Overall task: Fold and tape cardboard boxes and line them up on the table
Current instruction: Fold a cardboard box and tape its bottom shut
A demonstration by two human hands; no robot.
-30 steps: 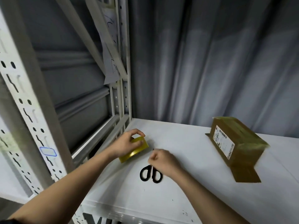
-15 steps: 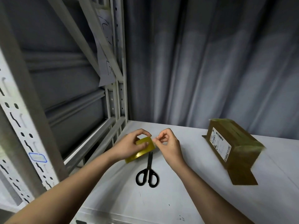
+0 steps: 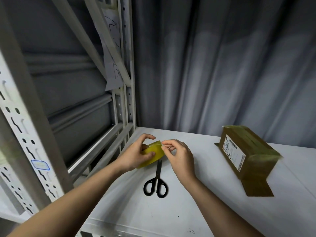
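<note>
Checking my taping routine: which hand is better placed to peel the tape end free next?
The right hand. Its fingers are already pinching at the edge of the tape roll, while the left hand is wrapped around the roll, steadying it above the table.

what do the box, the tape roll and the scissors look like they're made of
Box: brown cardboard, apparently wrapped in glossy clear tape, judging by the sheen; a white printed label on its side.
Tape roll: translucent yellowish plastic film, shiny.
Scissors: black handles, likely plastic; the blades look dark, probably metal, but too small to be sure.
</note>
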